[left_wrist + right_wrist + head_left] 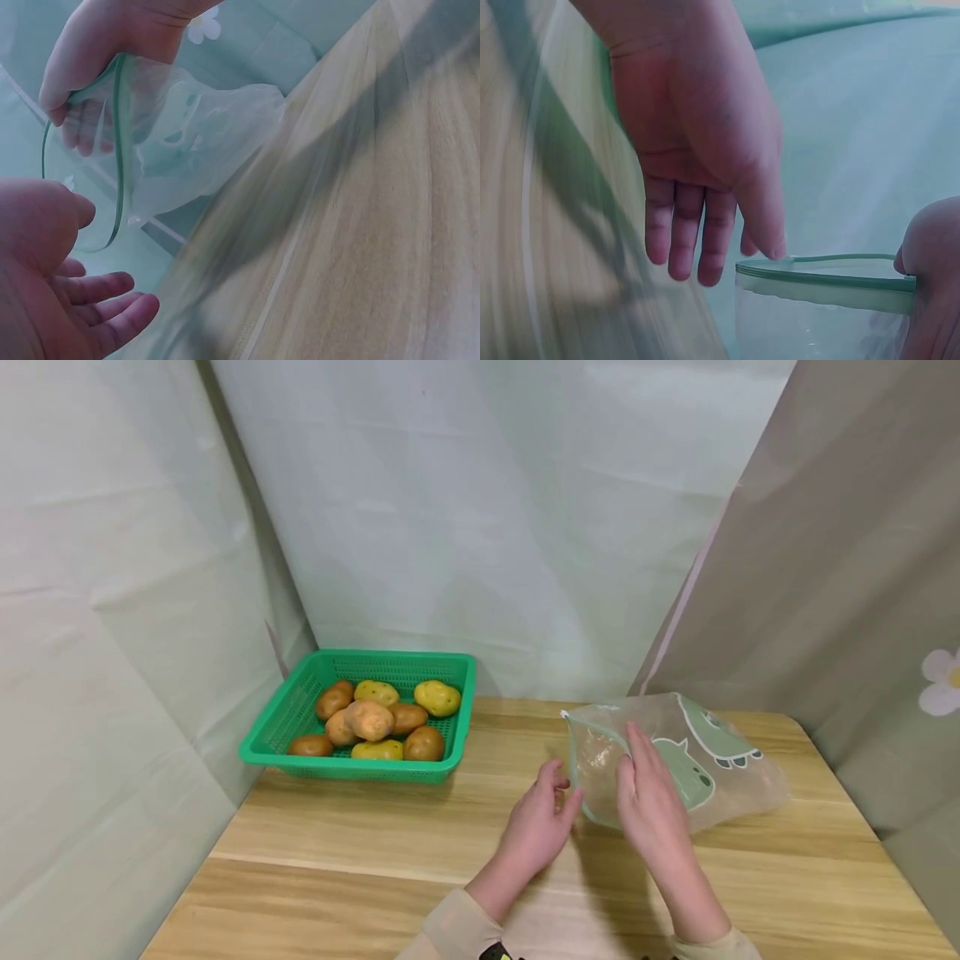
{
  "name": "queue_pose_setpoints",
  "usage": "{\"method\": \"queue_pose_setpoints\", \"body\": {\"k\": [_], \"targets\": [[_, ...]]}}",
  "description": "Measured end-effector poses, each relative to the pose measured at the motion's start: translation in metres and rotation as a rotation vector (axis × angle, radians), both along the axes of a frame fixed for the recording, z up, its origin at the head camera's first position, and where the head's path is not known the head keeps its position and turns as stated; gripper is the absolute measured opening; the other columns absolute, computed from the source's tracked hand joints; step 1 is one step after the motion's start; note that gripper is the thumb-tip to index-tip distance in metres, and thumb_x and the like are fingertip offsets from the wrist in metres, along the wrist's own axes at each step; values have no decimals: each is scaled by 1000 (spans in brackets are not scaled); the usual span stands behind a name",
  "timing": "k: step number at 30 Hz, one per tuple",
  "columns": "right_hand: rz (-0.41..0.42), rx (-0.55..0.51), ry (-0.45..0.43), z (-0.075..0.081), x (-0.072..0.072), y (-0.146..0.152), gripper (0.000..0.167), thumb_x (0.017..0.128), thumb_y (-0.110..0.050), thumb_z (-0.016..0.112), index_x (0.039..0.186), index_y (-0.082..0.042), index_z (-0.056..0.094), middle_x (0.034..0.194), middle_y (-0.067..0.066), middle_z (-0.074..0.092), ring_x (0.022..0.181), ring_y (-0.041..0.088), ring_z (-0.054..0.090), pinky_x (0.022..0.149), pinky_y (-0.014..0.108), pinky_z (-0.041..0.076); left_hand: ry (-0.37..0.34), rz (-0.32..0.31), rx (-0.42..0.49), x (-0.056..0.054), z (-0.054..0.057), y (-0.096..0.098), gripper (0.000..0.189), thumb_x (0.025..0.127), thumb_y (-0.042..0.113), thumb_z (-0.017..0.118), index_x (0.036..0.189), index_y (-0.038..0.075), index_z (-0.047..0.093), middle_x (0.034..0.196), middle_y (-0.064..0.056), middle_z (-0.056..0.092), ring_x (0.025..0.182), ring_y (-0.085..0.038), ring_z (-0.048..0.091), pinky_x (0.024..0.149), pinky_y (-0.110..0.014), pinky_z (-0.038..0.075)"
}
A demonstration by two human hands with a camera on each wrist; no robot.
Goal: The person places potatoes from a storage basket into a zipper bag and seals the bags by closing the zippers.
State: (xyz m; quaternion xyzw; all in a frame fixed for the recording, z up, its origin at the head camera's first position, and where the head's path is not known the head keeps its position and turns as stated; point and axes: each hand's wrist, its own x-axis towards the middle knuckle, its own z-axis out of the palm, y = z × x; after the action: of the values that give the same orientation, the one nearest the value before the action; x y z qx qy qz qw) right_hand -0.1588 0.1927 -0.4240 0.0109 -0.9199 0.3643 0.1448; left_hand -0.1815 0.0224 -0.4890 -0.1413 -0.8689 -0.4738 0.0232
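Note:
A translucent zip bag with green cartoon-animal prints and a green zip strip is held mouth toward the left, above the right side of the wooden table. My right hand grips its rim, thumb on one side and fingers on the other. In the left wrist view those fingers show through the film below the green rim. At the bag's mouth hovers my left hand, its fingers loosely bent and holding nothing. The right wrist view shows that left hand with its thumb tip right at the corner of the green rim.
A green plastic basket stands at the back left of the table. Inside lie several potatoes, brown and yellow. Pale fabric curtains enclose the table at the back and both sides.

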Motion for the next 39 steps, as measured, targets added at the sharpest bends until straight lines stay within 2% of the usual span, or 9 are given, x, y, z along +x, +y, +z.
{"method": "queue_pose_setpoints", "body": {"k": [5, 9, 13, 18, 23, 28, 34, 39], "targets": [[-3, -18, -10, 3, -2, -5, 60, 120, -29, 26, 174, -2, 25, 180, 20, 25, 164, 46, 23, 132, 64, 18, 23, 14, -5, -1, 1, 1, 36, 113, 34, 64, 138, 7, 60, 118, -6, 76, 107, -21, 74, 92, -45, 61], [-10, -35, -14, 5, -4, -8, 60, 120, -28, 26, 175, -3, 26, 180, 19, 26, 164, 45, 24, 131, 65, 19, 18, 29, 6, -1, 0, 0, 26, 112, 35, 67, 122, 12, 61, 103, 0, 74, 93, -14, 72, 82, -40, 60], [-15, -50, -17, 5, -6, -9, 60, 120, -29, 25, 175, -5, 25, 180, 18, 25, 164, 45, 24, 131, 65, 20, 11, 25, -3, -2, 0, -1, 25, 112, 37, 67, 115, 13, 59, 94, 4, 69, 78, -9, 64, 72, -35, 55], [-19, -70, -42, 5, -7, -9, 61, 120, -32, 24, 177, -9, 23, 181, 17, 23, 165, 44, 22, 130, 67, 20, 10, 28, -6, -2, -1, -3, 18, 112, 29, 67, 106, 15, 57, 86, 6, 67, 72, -7, 59, 66, -32, 52], [-13, -81, -56, 5, -7, -10, 61, 120, -32, 25, 177, -10, 23, 181, 17, 23, 165, 44, 22, 130, 67, 20, 6, 48, 21, -3, -2, -6, 9, 112, 21, 63, 106, 17, 59, 80, 11, 65, 64, -5, 56, 62, -32, 49], [38, -79, -25, 7, -6, -8, 59, 120, -26, 37, 175, -9, 29, 180, 18, 27, 165, 43, 23, 130, 67, 21, -10, 66, 81, -8, -1, -12, 8, 113, 20, 61, 107, 17, 59, 79, 12, 72, 65, -3, 60, 63, -32, 50], [155, -30, 77, 7, -8, -1, 67, 112, -18, 62, 174, -16, 37, 180, 13, 29, 163, 45, 25, 123, 77, 27, 32, 63, 98, -17, 2, -20, 5, 114, 16, 62, 109, 14, 60, 86, 10, 80, 66, -4, 61, 66, -30, 49], [200, 67, 135, 8, -12, 6, 63, 109, -17, 68, 168, -13, 48, 174, 13, 42, 160, 43, 34, 122, 74, 31, 26, 55, 115, -21, 6, -26, 3, 113, 14, 63, 112, 12, 61, 91, 10, 81, 71, -7, 66, 63, -28, 48]]}}
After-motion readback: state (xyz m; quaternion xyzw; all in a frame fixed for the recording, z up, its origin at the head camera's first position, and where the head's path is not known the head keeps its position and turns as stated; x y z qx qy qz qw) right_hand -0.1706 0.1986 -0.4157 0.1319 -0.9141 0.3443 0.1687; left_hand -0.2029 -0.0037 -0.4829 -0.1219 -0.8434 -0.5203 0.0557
